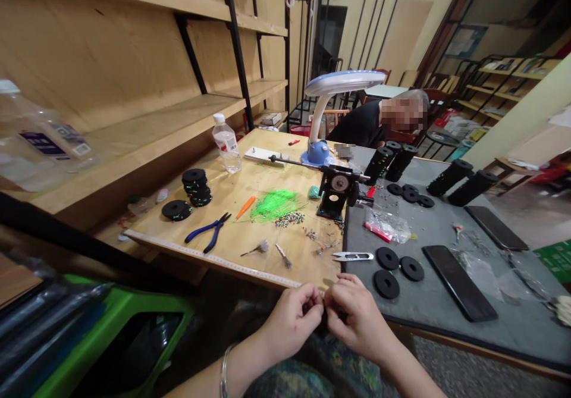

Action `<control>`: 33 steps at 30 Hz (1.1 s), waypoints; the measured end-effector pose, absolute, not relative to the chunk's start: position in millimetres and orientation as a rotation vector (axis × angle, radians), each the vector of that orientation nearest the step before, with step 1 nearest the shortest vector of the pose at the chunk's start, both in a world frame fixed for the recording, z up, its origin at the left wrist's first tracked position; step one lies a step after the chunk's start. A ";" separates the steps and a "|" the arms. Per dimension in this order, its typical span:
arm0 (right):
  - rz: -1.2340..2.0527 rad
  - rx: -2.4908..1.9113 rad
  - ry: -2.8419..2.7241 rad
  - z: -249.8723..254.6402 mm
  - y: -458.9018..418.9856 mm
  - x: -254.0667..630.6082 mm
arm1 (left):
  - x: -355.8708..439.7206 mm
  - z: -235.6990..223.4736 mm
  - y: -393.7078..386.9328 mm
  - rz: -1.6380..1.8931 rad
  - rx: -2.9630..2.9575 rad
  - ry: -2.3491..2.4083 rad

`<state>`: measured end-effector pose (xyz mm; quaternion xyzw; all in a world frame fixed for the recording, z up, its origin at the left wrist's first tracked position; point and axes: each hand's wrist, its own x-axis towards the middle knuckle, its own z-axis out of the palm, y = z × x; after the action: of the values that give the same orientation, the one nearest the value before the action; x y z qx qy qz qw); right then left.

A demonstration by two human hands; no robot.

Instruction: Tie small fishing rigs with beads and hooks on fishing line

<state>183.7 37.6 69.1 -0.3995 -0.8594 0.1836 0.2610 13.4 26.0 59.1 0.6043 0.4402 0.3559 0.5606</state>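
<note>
My left hand and my right hand meet at the table's near edge, fingers curled and pinched close together. Whatever lies between the fingertips is too small to make out. Just beyond them on the wood are two little feathery tufts, one pale and one darker. Thread snips lie above my right hand, beside several black foam discs. Farther off are a heap of bright green strands, mixed coloured beads and an orange pointed tool.
Blue-handled pliers and stacked black discs are at the left. A black clamp device, a desk lamp and a water bottle stand behind. Phones lie on the grey mat. Across the table sits a person.
</note>
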 end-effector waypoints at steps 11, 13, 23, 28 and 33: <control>0.561 -1.096 -2.273 65.3 36.8 188.2 | 12.6 59.8 29.3 0.813 1.331 1.034; 0.568 -1.103 -2.266 63.8 35.8 189.8 | 12.9 59.3 29.5 0.814 1.330 1.035; 0.586 -1.097 -2.287 68.4 32.7 184.7 | 12.6 51.8 28.8 0.758 1.420 1.056; 0.558 -1.207 -2.199 67.9 29.2 204.4 | 8.8 51.4 24.7 0.701 1.410 1.023; 0.133 -1.808 -1.768 53.9 30.2 261.1 | -0.8 47.7 12.4 0.612 1.469 1.053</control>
<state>261.1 30.2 53.9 -0.6812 -0.6660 0.0501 0.2998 -0.8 12.4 47.7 0.6278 0.4503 0.2618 0.5784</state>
